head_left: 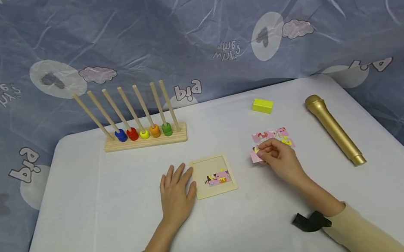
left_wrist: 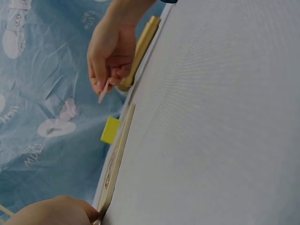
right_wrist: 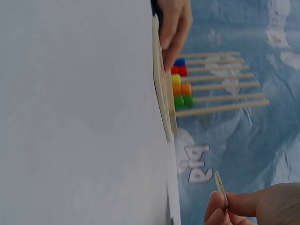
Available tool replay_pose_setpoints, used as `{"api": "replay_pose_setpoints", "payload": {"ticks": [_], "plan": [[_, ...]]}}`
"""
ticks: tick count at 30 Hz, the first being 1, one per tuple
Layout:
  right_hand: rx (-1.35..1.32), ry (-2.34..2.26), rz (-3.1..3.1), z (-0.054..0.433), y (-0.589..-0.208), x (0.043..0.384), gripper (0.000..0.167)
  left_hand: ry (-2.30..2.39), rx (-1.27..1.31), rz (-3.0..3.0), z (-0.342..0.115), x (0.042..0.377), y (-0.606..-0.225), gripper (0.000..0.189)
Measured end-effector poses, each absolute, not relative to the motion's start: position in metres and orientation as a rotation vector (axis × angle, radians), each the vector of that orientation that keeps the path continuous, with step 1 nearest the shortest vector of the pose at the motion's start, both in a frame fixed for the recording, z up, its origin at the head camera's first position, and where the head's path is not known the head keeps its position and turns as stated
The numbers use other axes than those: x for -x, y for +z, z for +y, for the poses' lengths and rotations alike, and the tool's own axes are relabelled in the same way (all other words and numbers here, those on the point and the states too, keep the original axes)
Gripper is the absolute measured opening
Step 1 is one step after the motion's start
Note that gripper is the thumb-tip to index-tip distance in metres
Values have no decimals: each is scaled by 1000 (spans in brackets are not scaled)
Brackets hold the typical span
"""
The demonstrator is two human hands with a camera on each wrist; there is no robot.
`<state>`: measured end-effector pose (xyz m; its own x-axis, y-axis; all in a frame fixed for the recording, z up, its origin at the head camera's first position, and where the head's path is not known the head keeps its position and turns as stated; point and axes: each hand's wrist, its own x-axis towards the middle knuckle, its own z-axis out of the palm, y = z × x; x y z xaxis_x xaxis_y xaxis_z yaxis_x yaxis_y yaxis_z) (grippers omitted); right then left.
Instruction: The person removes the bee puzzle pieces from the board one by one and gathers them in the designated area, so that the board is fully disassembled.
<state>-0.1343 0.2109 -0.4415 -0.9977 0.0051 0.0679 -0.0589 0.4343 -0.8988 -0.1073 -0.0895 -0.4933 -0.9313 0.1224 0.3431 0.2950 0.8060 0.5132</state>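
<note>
A square wooden puzzle tray lies on the white table, with printed pink puzzle pieces along its lower right part. My left hand rests at the tray's left edge, its fingers spread and fairly straight. To the right, my right hand pinches a thin puzzle piece between thumb and fingers. In the right wrist view that piece is held up edge-on. Several more pink puzzle pieces lie just beyond the right hand, which partly hides them.
A wooden peg rack with coloured beads stands at the back left. A yellow-green block lies at the back right. The gold microphone-shaped tube lies on the far right. Patterned blue-grey cloth hangs behind the table.
</note>
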Motion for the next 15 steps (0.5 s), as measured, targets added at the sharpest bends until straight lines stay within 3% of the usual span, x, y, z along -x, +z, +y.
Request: {"api": "replay_pose_setpoints", "payload": {"ticks": [15], "plan": [[28,1460,-2621,242,-462,135,13,-845,312,-2728,-90,108,-493,39]]}}
